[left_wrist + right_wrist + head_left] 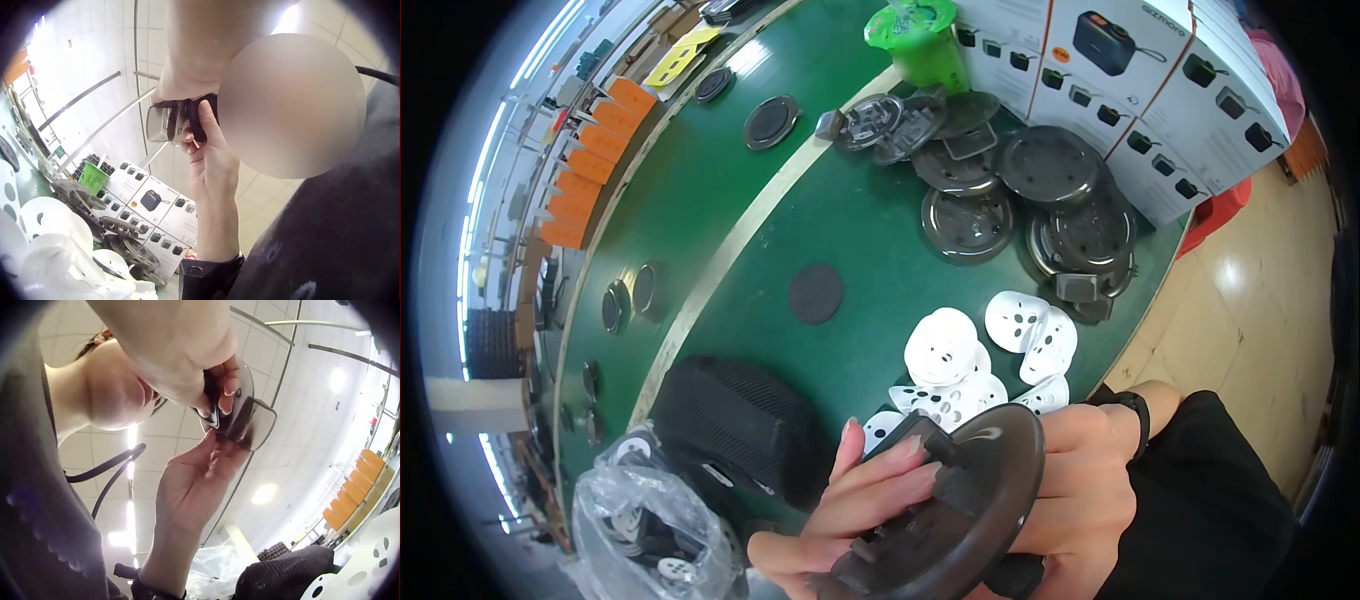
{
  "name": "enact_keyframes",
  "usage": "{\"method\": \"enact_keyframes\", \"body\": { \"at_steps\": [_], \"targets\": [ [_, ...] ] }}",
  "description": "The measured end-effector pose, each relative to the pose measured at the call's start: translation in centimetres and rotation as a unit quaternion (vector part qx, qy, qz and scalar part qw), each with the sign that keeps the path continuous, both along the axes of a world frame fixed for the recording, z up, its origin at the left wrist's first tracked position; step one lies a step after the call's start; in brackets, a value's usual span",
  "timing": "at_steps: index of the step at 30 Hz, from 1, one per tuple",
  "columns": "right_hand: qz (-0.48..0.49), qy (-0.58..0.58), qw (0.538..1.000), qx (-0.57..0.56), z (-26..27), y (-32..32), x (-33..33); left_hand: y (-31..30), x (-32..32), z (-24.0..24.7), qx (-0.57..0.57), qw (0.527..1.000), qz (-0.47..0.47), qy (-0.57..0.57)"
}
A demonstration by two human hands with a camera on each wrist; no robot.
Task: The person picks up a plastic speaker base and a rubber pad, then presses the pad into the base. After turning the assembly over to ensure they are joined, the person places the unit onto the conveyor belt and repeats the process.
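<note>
A dark translucent round plastic cover [990,490] is held tilted close to the head camera. My left hand [870,510] grips it from the left, with fingers over its inner face beside raised black fittings. In the right wrist view the cover [262,422] shows a clear box-shaped projection on one side. My right hand [1080,490] is behind the cover, its fingers curled round a small black part [1012,575] against the back. That part is mostly hidden. In the left wrist view my right hand's thumb [206,112] presses on it.
White perforated discs [945,350] lie just beyond the hands. More dark covers [970,220] are piled by printed boxes [1090,60] and a green cup [920,45]. A black mesh-sided case [735,425] and a clear plastic bag [650,510] stand left; a black disc [815,293] lies mid-table.
</note>
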State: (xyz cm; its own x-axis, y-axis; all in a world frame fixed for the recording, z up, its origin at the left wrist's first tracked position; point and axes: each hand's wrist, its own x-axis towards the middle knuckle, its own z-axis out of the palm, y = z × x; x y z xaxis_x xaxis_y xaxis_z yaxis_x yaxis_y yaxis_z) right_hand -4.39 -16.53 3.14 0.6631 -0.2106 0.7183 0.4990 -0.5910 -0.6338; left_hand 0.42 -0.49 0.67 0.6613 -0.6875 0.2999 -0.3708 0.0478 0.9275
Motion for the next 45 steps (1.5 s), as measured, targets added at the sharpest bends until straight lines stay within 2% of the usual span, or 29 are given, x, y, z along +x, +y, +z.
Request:
{"method": "enact_keyframes", "body": {
  "at_steps": [1,3,6,7,10,12,13,14,15,17,20,21,24,28,30,31,34,35,38,41,45],
  "targets": [
    [-0.042,0.028,0.998,0.046,-1.0,1.1,-0.7,0.0,-0.2,0.1,0.010,1.000,0.010,0.008],
    [-0.054,0.001,0.997,0.052,-2.8,1.2,-0.8,0.0,-0.2,-0.4,-0.028,0.999,0.009,0.024],
    [0.023,-0.113,0.993,-0.033,-4.1,-0.4,0.3,-0.1,-0.3,-0.6,-0.043,0.999,0.015,0.022],
    [0.038,-0.118,0.992,-0.036,-4.0,-0.6,0.4,-0.1,-0.4,-0.6,-0.041,0.999,0.017,0.016],
    [-0.014,-0.051,0.998,0.044,-3.2,0.7,-0.5,0.2,0.0,-0.5,-0.020,1.000,-0.004,-0.009],
    [-0.031,-0.080,0.996,0.016,-3.3,0.9,0.0,-1.3,-1.6,-1.1,-0.079,0.986,0.144,0.024],
    [-0.014,-0.143,0.988,-0.054,-4.0,0.2,1.2,-1.3,-0.4,-1.4,-0.079,0.994,0.079,0.007],
    [0.024,-0.148,0.987,-0.064,-4.0,0.1,1.4,-1.2,0.8,-1.6,-0.079,0.997,0.013,-0.008],
    [0.063,-0.150,0.984,-0.074,-4.0,-0.1,1.6,0.2,6.0,-1.8,-0.047,0.979,-0.192,-0.054],
    [0.045,-0.115,0.990,-0.066,-4.0,0.4,1.7,-0.6,1.7,0.2,-0.054,0.998,-0.017,0.007],
    [0.059,-0.074,0.992,-0.084,-4.0,0.2,1.7,-1.3,-0.9,-1.6,-0.156,0.971,0.172,-0.062],
    [0.064,-0.066,0.993,-0.078,-4.0,0.3,1.7,-0.7,-1.2,-1.7,-0.121,0.975,0.179,-0.057],
    [0.079,-0.033,0.995,-0.059,-3.6,0.5,1.7,0.0,-1.0,-2.1,-0.068,0.969,0.193,-0.138],
    [0.126,0.039,0.990,-0.050,-3.8,0.5,1.4,-0.3,-1.4,-2.2,-0.031,0.948,0.283,-0.145],
    [0.133,0.085,0.987,0.000,-3.7,1.0,1.7,-1.0,-1.2,-1.7,-0.012,0.933,0.329,-0.148],
    [0.142,0.128,0.981,0.021,-3.5,1.0,1.6,-1.1,-1.1,-1.1,-0.004,0.933,0.343,-0.111],
    [0.172,0.292,0.938,0.075,-2.1,-0.2,0.9,-0.2,0.0,-0.1,0.071,0.964,0.256,0.011],
    [0.181,0.249,0.949,0.070,-2.4,-0.8,1.1,0.2,0.3,0.3,0.014,0.977,0.179,0.117],
    [0.215,0.281,0.924,0.143,-1.3,-2.1,1.2,0.0,0.5,1.9,-0.067,0.952,0.099,0.282],
    [0.244,0.255,0.924,0.148,-1.1,-2.4,1.2,1.2,0.6,3.2,-0.023,0.954,0.051,0.293],
    [0.259,0.223,0.926,0.162,-1.3,-2.1,1.1,0.3,-0.1,3.2,-0.140,0.940,0.087,0.300]
  ]
}}
